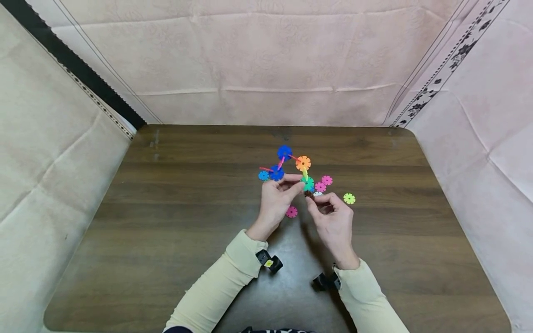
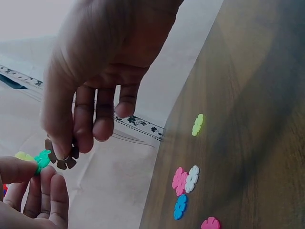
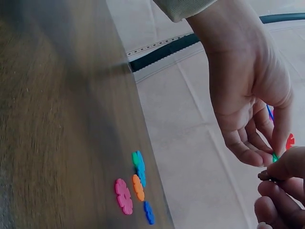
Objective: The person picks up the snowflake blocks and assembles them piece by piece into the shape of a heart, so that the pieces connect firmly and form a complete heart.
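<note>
**Light and stiff: pinch rims, keep slots clear**

Center of head view: left hand pinches the green disc, end of the linked chain; right hand pinches the brown disc just below it. Likely thin plastic, near weightless, slightly slick. Grip petals away from the mating slot; chain probably twists if held far out.

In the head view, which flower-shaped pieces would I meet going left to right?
Light-blue piece → lower dark-blue piece → near pink piece → brown piece pinched by the right hand → rightmost pink piece → yellow-green piece. Overlapping pieces are left out.
</note>
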`<state>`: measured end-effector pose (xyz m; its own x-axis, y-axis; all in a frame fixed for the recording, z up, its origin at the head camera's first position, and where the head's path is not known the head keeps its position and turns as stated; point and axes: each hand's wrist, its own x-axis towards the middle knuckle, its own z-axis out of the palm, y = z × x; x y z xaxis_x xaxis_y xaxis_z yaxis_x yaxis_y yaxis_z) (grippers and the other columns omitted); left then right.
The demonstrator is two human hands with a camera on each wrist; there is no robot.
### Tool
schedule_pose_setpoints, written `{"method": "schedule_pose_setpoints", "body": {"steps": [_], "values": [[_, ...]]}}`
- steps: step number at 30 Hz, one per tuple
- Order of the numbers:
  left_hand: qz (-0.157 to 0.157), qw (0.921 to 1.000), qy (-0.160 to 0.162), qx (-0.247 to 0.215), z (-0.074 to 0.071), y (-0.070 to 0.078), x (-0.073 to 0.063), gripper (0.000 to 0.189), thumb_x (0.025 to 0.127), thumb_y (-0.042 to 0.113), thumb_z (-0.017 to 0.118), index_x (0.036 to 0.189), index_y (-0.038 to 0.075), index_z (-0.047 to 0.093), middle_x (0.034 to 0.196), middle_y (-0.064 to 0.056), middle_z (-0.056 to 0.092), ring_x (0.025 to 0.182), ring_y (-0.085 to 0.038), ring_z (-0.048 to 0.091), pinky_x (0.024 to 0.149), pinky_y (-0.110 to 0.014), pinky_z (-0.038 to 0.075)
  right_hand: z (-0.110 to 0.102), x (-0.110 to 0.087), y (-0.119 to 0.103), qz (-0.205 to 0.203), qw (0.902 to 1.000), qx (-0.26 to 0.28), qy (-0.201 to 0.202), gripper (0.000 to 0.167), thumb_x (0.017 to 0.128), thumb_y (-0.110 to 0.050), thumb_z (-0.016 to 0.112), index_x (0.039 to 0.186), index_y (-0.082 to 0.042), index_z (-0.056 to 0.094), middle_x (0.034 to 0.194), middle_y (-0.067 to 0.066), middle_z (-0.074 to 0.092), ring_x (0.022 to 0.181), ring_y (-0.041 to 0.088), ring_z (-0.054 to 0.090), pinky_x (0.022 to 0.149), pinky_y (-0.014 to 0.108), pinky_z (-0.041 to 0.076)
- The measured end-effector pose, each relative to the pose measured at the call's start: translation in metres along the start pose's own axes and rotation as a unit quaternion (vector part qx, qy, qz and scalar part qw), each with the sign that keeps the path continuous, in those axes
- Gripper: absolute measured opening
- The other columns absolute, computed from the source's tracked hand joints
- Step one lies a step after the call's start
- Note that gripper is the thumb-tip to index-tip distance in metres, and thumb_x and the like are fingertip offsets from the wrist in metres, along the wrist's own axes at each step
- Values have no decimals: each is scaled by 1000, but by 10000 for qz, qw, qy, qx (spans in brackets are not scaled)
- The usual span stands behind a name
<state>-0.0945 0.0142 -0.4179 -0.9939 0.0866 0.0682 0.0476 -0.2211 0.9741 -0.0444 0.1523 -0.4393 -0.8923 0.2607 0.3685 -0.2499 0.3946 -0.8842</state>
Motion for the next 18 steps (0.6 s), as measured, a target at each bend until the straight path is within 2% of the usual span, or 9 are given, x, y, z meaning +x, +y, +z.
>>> {"method": "schedule_pose_setpoints", "body": {"steps": [4, 11, 18], "values": [[-46, 10000, 36, 72, 2, 3, -1, 20, 85, -1, 72, 105, -7, 70, 104, -22, 69, 80, -20, 67, 77, -34, 57, 1, 0, -1, -84, 10000, -32, 29, 12, 82, -14, 79, 82, -8, 70, 74, 2, 68, 57, 16, 57, 50, 19, 48], [-14, 9998, -34, 210, 6, 23, -9, 18, 87, -5, 69, 103, -13, 67, 102, -24, 69, 78, -14, 66, 75, -29, 57, 0, 1, -3, -146, 9998, -138, -21, 11, 81, -10, 78, 83, -8, 68, 74, 1, 67, 58, 16, 56, 51, 19, 49], [-45, 9999, -44, 147, 3, -1, -1, 20, 86, -1, 71, 105, -7, 70, 104, -21, 69, 80, -17, 66, 75, -29, 57, 0, 1, -2, -241, 9996, -154, -40, 11, 80, -9, 78, 83, -7, 68, 74, 1, 66, 58, 15, 56, 51, 19, 50]]}}
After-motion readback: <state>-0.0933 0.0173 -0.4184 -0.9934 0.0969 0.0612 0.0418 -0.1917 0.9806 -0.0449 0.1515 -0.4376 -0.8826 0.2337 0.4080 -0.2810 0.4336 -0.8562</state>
